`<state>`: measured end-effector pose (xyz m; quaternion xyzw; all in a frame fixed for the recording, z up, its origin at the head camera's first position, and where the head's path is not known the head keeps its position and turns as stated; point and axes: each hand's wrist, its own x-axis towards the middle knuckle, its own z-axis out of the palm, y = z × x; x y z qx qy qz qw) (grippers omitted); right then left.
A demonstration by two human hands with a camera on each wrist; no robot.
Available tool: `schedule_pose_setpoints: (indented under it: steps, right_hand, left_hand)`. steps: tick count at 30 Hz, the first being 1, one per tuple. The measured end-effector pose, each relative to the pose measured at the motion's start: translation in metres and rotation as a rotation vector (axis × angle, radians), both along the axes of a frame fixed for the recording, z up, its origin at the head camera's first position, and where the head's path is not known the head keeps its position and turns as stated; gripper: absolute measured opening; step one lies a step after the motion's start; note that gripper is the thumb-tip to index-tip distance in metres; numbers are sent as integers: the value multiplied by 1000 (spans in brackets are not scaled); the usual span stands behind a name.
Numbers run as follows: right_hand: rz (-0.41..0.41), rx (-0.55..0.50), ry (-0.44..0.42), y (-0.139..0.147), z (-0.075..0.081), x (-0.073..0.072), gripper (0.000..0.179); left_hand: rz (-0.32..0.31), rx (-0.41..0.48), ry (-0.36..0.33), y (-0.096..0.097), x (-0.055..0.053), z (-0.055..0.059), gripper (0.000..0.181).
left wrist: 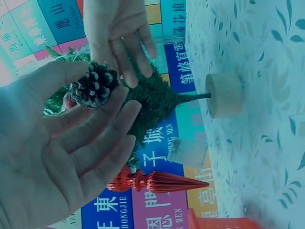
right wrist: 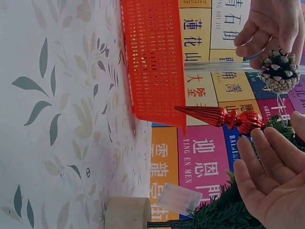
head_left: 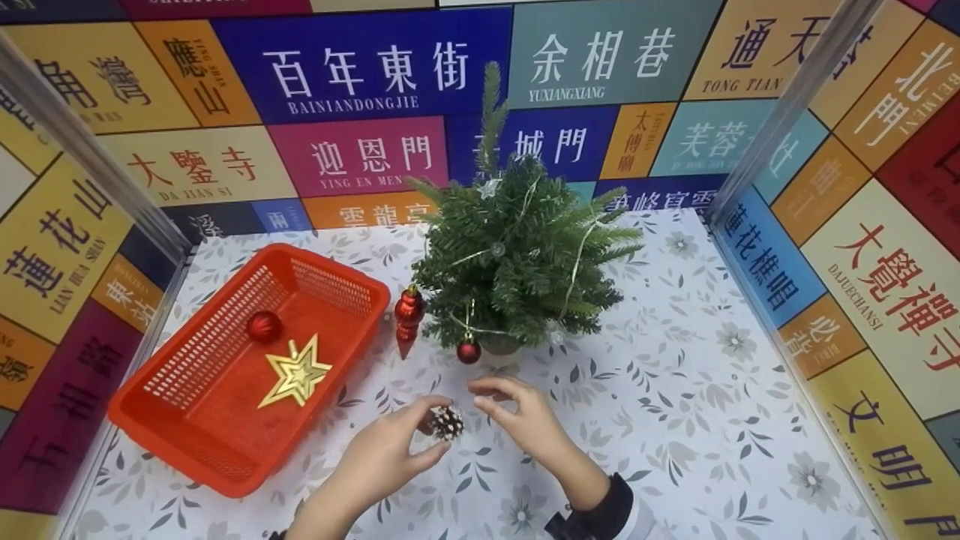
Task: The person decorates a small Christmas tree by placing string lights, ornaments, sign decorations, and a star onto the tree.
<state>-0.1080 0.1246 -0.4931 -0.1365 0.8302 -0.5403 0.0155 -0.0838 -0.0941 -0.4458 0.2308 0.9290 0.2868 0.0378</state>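
Between thumb and fingers, my left hand point(head_left: 386, 444) pinches a pine cone point(head_left: 448, 424) with pale-tipped scales. The left wrist view shows the same pine cone point(left wrist: 94, 85) against the thumb and index finger. Just right of it, my right hand point(head_left: 529, 420) holds nothing, its fingers loosely bent and apart from the cone. Behind both hands stands a small Christmas tree point(head_left: 517, 255) on a round pale base point(left wrist: 226, 95). A red ball ornament point(head_left: 469, 351) hangs low on its front. A red finial-shaped ornament point(head_left: 408, 319) hangs at the tree's left side.
An orange-red plastic basket point(head_left: 225, 480) stands at the left, holding a red ball point(head_left: 264, 327) and a gold star point(head_left: 298, 373). A translucent box point(right wrist: 178, 198) shows behind the tree. Panels with printed signs point(head_left: 360, 67) enclose the back and sides of the leaf-patterned table point(head_left: 675, 405).
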Motion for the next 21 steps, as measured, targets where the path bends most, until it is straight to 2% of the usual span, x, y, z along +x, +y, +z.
schedule_pose_setpoints:
  steps: [5, 12, 14, 21]
  right_hand:
    - [-38, 45, 11, 0, 2, 0, 18]
    - [-69, 62, 68, 3, 7, 3, 15]
    - [-73, 77, 120, 3, 8, 4, 13]
    - [-103, 135, 384, 2, 19, 10, 5]
  left_hand:
    - [-13, 13, 22, 4, 0, -7, 45]
    - [7, 7, 36, 10, 0, -13, 48]
    - [5, 13, 30, 13, 0, -16, 49]
    - [17, 48, 19, 30, 0, -22, 49]
